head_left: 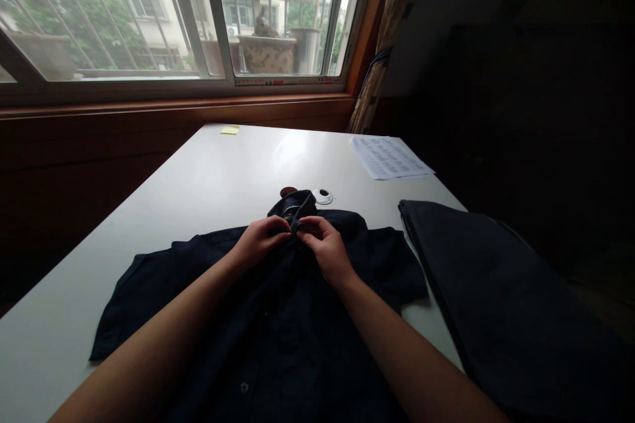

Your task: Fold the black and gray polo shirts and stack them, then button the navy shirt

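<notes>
A dark navy short-sleeved shirt [238, 344] lies front side up, its collar [292, 201] pointing away from me. At the base of the collar, my left hand [262, 238] pinches one edge of the shirt's front opening. My right hand [325, 244] grips the other edge, and the fingertips of both hands nearly meet there. Whether a button sits between the fingers is hidden. Lower down the front, a small button [245, 387] shows. Both sleeves are spread out to the sides.
The shirt rests on a white table [173, 192]. Beyond the collar are a brown round piece [288, 191] and a white ring-shaped piece [323, 196]. Folded dark cloth [496, 297] lies at the right. Printed papers [389, 157] and a yellow note [230, 129] lie near the far edge, before a barred window.
</notes>
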`<action>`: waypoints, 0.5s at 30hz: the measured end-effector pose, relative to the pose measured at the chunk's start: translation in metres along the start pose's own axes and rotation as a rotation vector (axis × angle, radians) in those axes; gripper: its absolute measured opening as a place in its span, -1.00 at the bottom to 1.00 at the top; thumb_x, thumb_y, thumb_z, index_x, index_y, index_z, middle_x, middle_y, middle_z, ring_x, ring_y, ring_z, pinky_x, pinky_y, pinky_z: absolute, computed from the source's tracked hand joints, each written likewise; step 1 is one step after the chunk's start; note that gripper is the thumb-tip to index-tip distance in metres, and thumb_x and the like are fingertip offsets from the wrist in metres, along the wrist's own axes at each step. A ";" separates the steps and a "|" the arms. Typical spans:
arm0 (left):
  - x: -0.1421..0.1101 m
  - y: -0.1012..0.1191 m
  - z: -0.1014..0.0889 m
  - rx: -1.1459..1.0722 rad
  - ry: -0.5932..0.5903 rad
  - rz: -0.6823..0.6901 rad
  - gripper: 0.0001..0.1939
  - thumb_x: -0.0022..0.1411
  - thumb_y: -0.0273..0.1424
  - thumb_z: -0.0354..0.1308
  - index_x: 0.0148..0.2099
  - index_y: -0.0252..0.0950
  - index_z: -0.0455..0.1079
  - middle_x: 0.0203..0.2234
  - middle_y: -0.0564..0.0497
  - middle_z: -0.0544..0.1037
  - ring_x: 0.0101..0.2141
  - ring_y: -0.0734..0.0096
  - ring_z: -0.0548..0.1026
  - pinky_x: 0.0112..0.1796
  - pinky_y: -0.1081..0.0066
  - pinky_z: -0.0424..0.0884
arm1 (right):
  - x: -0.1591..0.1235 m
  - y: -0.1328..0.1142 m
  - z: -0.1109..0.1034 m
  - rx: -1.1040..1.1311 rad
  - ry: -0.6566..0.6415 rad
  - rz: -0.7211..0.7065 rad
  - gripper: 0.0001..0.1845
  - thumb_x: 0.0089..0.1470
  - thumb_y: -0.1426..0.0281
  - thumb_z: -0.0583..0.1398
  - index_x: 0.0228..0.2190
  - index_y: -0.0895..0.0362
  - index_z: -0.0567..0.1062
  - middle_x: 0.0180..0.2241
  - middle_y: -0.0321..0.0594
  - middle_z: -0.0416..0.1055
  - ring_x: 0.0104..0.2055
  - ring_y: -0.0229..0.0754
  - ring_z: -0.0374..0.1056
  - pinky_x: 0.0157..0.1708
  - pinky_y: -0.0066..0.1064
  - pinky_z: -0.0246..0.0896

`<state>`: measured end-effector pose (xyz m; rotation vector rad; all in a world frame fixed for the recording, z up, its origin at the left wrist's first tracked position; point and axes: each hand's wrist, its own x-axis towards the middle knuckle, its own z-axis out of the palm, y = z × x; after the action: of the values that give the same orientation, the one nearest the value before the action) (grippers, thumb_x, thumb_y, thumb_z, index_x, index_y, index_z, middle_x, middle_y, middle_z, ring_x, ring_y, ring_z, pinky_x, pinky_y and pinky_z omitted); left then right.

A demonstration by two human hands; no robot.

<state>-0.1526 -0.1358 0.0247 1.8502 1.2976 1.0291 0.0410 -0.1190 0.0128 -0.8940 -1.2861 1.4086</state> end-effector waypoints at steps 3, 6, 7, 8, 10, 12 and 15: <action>0.000 0.001 0.002 0.020 0.021 0.016 -0.82 0.25 -0.27 0.24 -0.16 -0.24 0.50 -0.27 0.00 0.63 -0.22 0.26 0.57 -0.16 0.35 0.44 | 0.000 -0.001 0.000 0.001 -0.007 0.008 -0.71 -0.05 0.35 0.35 -0.21 0.06 0.55 -0.22 -0.24 0.60 -0.09 -0.06 0.51 0.01 -0.19 0.38; -0.001 0.001 0.003 0.034 0.042 0.025 -0.83 0.25 -0.27 0.24 -0.16 -0.24 0.49 -0.28 0.00 0.63 -0.24 0.28 0.57 -0.17 0.36 0.44 | 0.000 -0.001 0.000 0.013 -0.012 0.020 -0.70 -0.06 0.35 0.35 -0.21 0.06 0.54 -0.22 -0.24 0.60 -0.08 -0.06 0.52 0.02 -0.18 0.38; -0.001 0.001 0.003 0.036 0.046 0.027 -0.83 0.25 -0.27 0.24 -0.16 -0.24 0.48 -0.28 0.00 0.62 -0.24 0.28 0.57 -0.17 0.36 0.44 | 0.000 0.000 0.000 0.018 -0.013 0.021 -0.70 -0.06 0.35 0.36 -0.21 0.06 0.54 -0.21 -0.24 0.60 -0.08 -0.05 0.51 0.03 -0.17 0.37; -0.002 0.001 0.003 0.038 0.051 0.028 -0.83 0.26 -0.27 0.23 -0.16 -0.24 0.48 -0.28 0.00 0.62 -0.24 0.28 0.57 -0.18 0.37 0.44 | 0.000 0.000 0.000 0.022 -0.014 0.021 -0.69 -0.07 0.35 0.36 -0.21 0.06 0.54 -0.21 -0.24 0.60 -0.07 -0.05 0.51 0.04 -0.17 0.37; -0.002 0.000 0.004 0.043 0.061 0.030 -0.84 0.27 -0.27 0.23 -0.16 -0.23 0.48 -0.27 0.01 0.62 -0.24 0.29 0.57 -0.18 0.37 0.44 | 0.000 0.001 0.000 0.031 -0.022 0.024 -0.68 -0.07 0.35 0.37 -0.20 0.05 0.53 -0.20 -0.24 0.60 -0.06 -0.05 0.51 0.06 -0.16 0.35; -0.003 -0.001 0.004 0.047 0.065 0.033 -0.84 0.27 -0.27 0.22 -0.15 -0.23 0.48 -0.27 0.01 0.62 -0.23 0.28 0.57 -0.17 0.36 0.44 | 0.000 0.001 -0.001 0.036 -0.035 0.029 -0.66 -0.08 0.35 0.38 -0.19 0.05 0.53 -0.19 -0.24 0.60 -0.05 -0.05 0.51 0.07 -0.15 0.35; -0.003 -0.002 0.004 0.050 0.064 0.033 -0.85 0.27 -0.28 0.21 -0.15 -0.23 0.47 -0.26 0.00 0.62 -0.22 0.28 0.57 -0.16 0.36 0.43 | 0.000 0.000 -0.001 0.034 -0.051 0.033 -0.65 -0.07 0.33 0.38 -0.18 0.06 0.53 -0.17 -0.23 0.60 -0.04 -0.05 0.50 0.07 -0.16 0.35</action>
<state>-0.1507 -0.1379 0.0203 1.8960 1.3455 1.0906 0.0423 -0.1186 0.0125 -0.8651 -1.2873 1.4828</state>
